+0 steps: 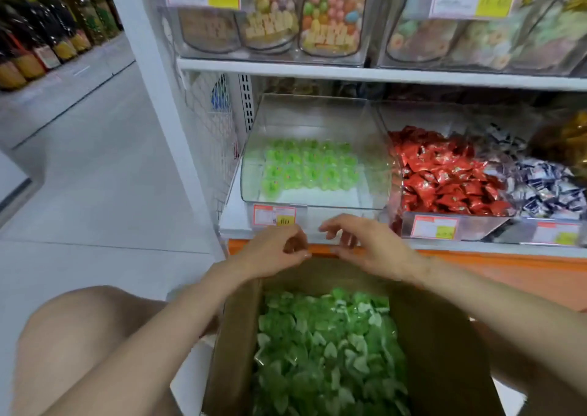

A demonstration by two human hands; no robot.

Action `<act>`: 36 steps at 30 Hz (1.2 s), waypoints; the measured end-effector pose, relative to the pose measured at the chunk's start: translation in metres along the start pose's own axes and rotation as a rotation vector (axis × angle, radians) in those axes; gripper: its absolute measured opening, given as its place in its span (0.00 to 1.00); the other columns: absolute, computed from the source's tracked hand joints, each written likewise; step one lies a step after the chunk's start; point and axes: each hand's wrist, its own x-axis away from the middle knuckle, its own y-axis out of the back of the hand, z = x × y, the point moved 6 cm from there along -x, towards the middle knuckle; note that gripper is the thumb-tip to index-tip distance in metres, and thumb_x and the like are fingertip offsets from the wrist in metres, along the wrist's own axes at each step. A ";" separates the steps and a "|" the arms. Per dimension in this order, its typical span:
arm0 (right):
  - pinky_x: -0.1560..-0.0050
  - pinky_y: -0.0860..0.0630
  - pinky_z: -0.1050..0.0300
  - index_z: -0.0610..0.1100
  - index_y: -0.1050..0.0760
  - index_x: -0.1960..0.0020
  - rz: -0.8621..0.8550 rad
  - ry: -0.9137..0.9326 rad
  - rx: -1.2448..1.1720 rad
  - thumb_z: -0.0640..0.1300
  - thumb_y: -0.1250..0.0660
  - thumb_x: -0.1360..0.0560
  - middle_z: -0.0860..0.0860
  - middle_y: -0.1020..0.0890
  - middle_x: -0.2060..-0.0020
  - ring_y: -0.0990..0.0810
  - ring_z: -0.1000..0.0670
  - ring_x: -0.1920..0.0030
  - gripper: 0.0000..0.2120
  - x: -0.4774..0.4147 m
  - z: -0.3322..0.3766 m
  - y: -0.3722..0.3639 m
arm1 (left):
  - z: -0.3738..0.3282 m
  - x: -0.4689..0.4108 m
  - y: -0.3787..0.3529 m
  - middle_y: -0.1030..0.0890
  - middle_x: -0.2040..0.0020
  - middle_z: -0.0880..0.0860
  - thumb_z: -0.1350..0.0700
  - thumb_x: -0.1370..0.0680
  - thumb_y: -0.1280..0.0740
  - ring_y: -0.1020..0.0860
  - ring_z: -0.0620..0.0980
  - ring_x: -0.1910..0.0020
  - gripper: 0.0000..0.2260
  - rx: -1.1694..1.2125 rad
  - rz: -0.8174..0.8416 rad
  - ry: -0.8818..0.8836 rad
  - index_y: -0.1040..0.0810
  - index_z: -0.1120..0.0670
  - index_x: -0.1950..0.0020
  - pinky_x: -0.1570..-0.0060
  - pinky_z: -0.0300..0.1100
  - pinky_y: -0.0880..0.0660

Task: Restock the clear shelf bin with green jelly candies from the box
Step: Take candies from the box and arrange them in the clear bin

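The clear shelf bin [313,205] stands on the lower shelf. Several green jelly candies [305,169] lie in neat rows across its back half, and its front floor is bare. Below it, an open cardboard box [236,336] holds a heap of loose green jelly candies [327,352]. My left hand [276,250] and my right hand [365,247] hover side by side between the box's far edge and the bin's front. Both hold nothing; the left hand's fingers are loosely curled, the right hand's are spread.
To the right of the bin are a bin of red-wrapped candies [444,177] and blue-and-white wrapped ones [546,190]. A price tag [274,215] hangs under the clear bin. The shelf above [349,72] carries more bins. My knee [79,336] is at the left, beside the aisle floor.
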 end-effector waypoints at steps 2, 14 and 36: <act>0.48 0.26 0.60 0.50 0.29 0.36 0.151 -0.046 0.087 0.48 0.32 0.26 0.53 0.22 0.43 0.22 0.53 0.49 0.19 0.018 -0.024 -0.037 | 0.024 0.001 -0.042 0.21 0.53 0.49 0.52 0.24 0.33 0.24 0.46 0.55 0.09 -0.039 0.096 0.092 0.25 0.54 0.46 0.58 0.32 0.29; 0.34 0.31 0.44 0.56 0.49 0.25 0.578 -0.583 0.086 0.55 0.33 0.26 0.47 0.45 0.26 0.35 0.41 0.31 0.36 0.091 -0.181 -0.197 | 0.155 -0.012 -0.209 0.55 0.25 0.56 0.42 0.27 0.32 0.54 0.63 0.26 0.37 -0.177 0.492 0.467 0.49 0.45 0.25 0.29 0.59 0.49; 0.33 0.44 0.44 0.58 0.41 0.28 0.548 -0.576 0.355 0.66 0.37 0.29 0.44 0.44 0.29 0.37 0.40 0.33 0.33 0.076 -0.189 -0.281 | 0.199 -0.044 -0.256 0.40 0.33 0.54 0.46 0.31 0.29 0.45 0.59 0.32 0.32 -0.177 0.410 0.328 0.39 0.49 0.32 0.36 0.54 0.34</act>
